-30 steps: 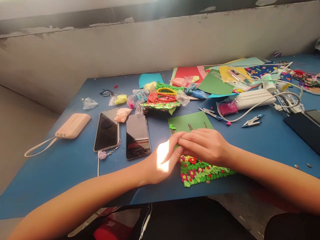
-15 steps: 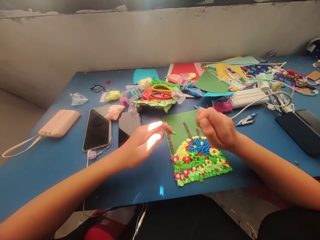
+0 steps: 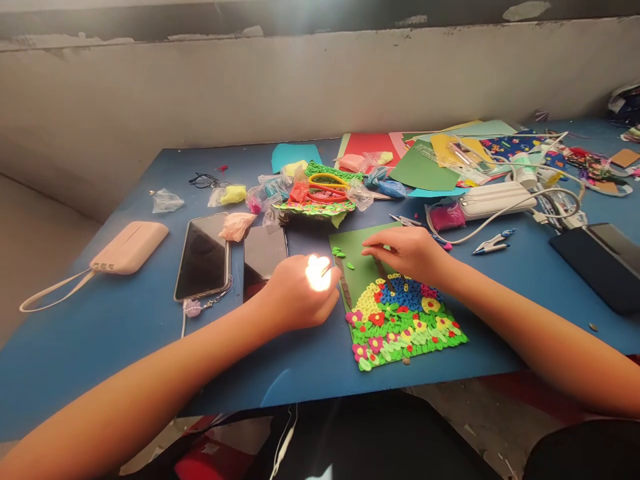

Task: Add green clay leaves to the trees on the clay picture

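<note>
A green sheet (image 3: 350, 239) decorated with modelling clay lies on the blue table. Clay flowers and grass (image 3: 390, 340) cover its lower part, with a blue patch (image 3: 406, 295) and a yellow patch (image 3: 367, 298) above. Brown clay strips (image 3: 345, 291) rise over these, and a few small green clay leaves (image 3: 339, 253) sit near the upper left corner. My right hand (image 3: 407, 250) is over the sheet's upper part, thumb and fingertips pinched; anything between them is too small to make out. My left hand (image 3: 303, 291) is closed beside the sheet's left edge, its fingertips hidden.
Two phones (image 3: 204, 257) (image 3: 264, 252) and a pink power bank (image 3: 131, 247) lie to the left. Behind the sheet are bagged clay (image 3: 235, 194), scissors (image 3: 327, 188) and coloured papers (image 3: 370, 148). A white power bank (image 3: 495, 199), cables, pens (image 3: 493, 243) and a dark phone (image 3: 600, 263) lie to the right.
My left hand has curled from an extended finger into a closed shape, uncovering the small green leaves. My right hand has turned from a fist to a pinch and moved left over the sheet.
</note>
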